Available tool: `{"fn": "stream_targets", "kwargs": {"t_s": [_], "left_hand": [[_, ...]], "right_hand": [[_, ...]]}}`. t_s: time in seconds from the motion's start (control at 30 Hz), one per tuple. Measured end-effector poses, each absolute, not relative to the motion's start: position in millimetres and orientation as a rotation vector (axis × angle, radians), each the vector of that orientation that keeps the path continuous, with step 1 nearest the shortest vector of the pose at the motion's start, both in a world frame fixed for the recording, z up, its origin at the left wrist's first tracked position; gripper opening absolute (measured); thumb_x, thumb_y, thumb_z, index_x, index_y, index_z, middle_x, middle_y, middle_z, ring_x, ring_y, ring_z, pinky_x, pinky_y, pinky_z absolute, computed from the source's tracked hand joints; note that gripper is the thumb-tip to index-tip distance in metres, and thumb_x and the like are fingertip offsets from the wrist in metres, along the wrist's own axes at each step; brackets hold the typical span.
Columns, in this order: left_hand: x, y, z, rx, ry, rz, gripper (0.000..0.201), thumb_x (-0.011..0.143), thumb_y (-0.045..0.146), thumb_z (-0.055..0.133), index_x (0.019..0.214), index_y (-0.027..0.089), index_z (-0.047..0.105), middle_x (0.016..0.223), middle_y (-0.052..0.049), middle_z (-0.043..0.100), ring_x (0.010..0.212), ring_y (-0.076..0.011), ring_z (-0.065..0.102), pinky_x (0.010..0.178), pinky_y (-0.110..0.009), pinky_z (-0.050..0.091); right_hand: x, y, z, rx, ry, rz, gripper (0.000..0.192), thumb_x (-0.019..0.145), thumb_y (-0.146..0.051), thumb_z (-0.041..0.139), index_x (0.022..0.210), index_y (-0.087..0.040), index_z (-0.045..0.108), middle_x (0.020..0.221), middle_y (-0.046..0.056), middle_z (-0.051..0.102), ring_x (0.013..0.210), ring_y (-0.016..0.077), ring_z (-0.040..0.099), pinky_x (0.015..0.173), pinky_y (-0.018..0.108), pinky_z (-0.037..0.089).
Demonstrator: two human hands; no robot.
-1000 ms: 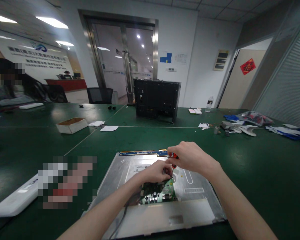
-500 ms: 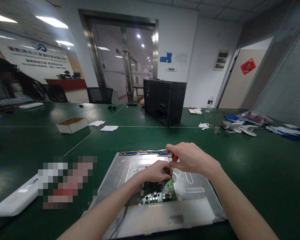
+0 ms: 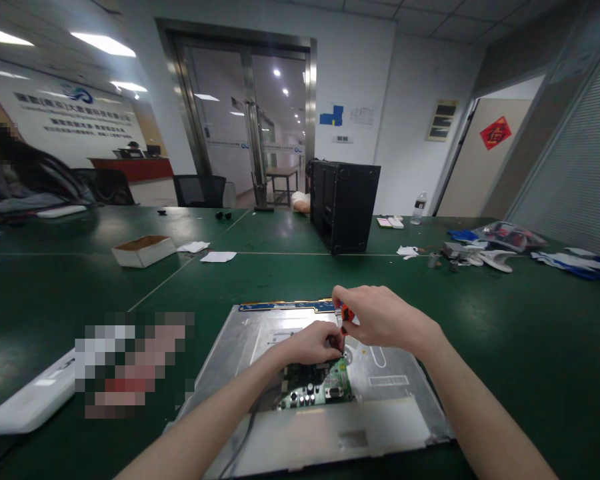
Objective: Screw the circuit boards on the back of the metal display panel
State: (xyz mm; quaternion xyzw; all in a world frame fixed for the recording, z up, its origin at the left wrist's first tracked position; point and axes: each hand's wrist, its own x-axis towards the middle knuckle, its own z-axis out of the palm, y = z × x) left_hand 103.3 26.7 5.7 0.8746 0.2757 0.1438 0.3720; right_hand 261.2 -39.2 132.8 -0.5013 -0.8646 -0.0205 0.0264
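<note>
My R hand (image 3: 380, 319) clenched on red-handled screwdriver (image 3: 345, 313), held upright w/ tip down at far edge of green circuit board (image 3: 317, 387). L hand (image 3: 311, 341) fingers pinched around the shaft just above the board. Board sits on silver panel back (image 3: 390, 393), flat on green worktop (image 3: 505, 333). Beyond the panel: black case (image 3: 345, 203) upright, cardboard box (image 3: 143, 249) far L of it, white paper scraps (image 3: 219, 256) between box & case.
</note>
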Motion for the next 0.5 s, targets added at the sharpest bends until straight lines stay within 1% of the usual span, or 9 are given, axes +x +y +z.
{"fn": "stream_targets", "kwargs": {"t_s": [0.1,0.17,0.23,0.33,0.5], "left_hand": [[103.2,26.1,7.4,2.236,0.685,0.368,0.012,0.067,0.006,0.059,0.075,0.014,0.063,0.07,0.001,0.062,0.067,-0.0143,0.057,0.064,-0.022,0.043],[103.1,25.7,8.0,2.229,0.666,0.371,0.013,0.066,0.005,0.059,0.074,0.015,0.063,0.069,0.002,0.061,0.066,-0.0135,0.056,0.064,-0.021,0.043],[102.9,25.5,7.8,2.233,0.674,0.377,0.011,0.067,0.006,0.059,0.072,0.015,0.062,0.071,0.002,0.061,0.067,-0.0136,0.056,0.064,-0.021,0.043],[102.9,25.6,6.4,2.24,0.709,0.373,0.009,0.067,0.007,0.059,0.071,0.015,0.063,0.072,0.001,0.062,0.069,-0.0144,0.057,0.065,-0.022,0.043],[102.8,26.4,4.4,2.248,0.711,0.368,0.011,0.067,0.007,0.06,0.074,0.015,0.063,0.069,0.001,0.062,0.068,-0.0146,0.057,0.064,-0.022,0.043]], "right_hand": [[261.3,-38.3,133.3,-1.561,-2.667,-0.039,0.023,0.082,-0.035,0.056,0.102,-0.024,0.054,0.084,0.002,0.068,0.072,0.019,0.063,0.051,0.026,0.025],[261.0,-37.1,133.8,-1.608,-2.635,-0.066,0.023,0.084,-0.042,0.055,0.098,-0.025,0.058,0.08,0.002,0.068,0.071,0.0196,0.063,0.05,0.026,0.024],[260.7,-36.1,134.3,-1.63,-2.615,-0.095,0.023,0.086,-0.045,0.053,0.091,-0.025,0.061,0.077,0.002,0.068,0.07,0.0196,0.063,0.051,0.026,0.025],[260.1,-35.8,134.5,-1.634,-2.635,-0.095,0.022,0.089,-0.042,0.048,0.088,-0.025,0.063,0.077,0.002,0.068,0.072,0.0191,0.063,0.054,0.026,0.028],[259.4,-37.7,134.0,-1.642,-2.661,-0.11,0.016,0.085,-0.028,0.049,0.097,-0.023,0.058,0.081,0.004,0.067,0.071,0.019,0.063,0.052,0.027,0.027]]}}
